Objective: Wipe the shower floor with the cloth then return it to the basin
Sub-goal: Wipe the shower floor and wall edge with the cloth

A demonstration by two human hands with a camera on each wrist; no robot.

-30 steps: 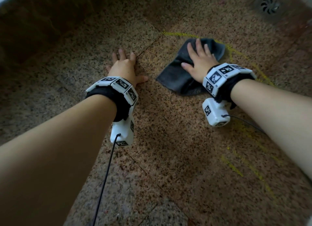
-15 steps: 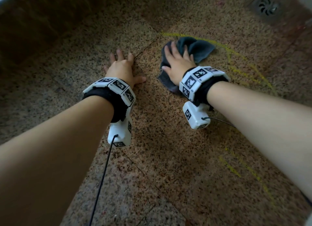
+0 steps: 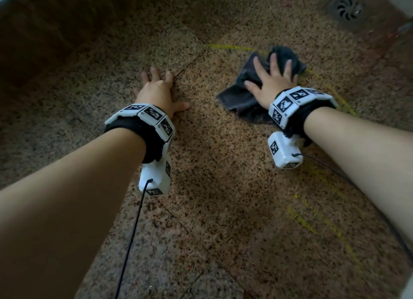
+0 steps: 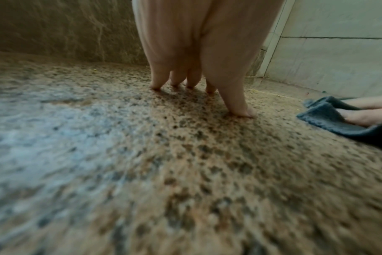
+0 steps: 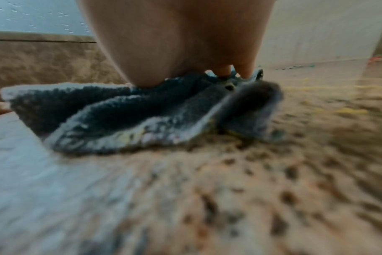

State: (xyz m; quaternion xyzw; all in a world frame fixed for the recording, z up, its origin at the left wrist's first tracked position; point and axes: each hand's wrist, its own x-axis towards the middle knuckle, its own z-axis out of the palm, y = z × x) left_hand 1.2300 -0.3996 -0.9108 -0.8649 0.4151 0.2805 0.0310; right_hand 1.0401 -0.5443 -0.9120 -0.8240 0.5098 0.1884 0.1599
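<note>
A dark grey cloth [image 3: 240, 99] lies bunched on the speckled stone shower floor [image 3: 223, 187]. My right hand [image 3: 271, 80] presses flat on it with fingers spread and straight. In the right wrist view the cloth [image 5: 124, 117] sits crumpled under the palm, with yellowish dirt along its near edge. My left hand [image 3: 157, 88] rests palm down on the bare floor to the left of the cloth, fingers spread. The left wrist view shows its fingertips [image 4: 240, 110] on the stone and the cloth [image 4: 329, 120] at the right edge. The basin is not in view.
A round metal floor drain [image 3: 347, 9] sits at the far right corner. Yellow streaks [image 3: 232, 46] mark the floor beyond and to the right of the cloth. A dark raised stone wall [image 3: 44, 30] borders the far left. White tiled wall [image 4: 338, 51] stands at the right.
My right hand slid the cloth left toward the left hand, then back to the right, bunching it. The left hand has stayed planted on the floor.
</note>
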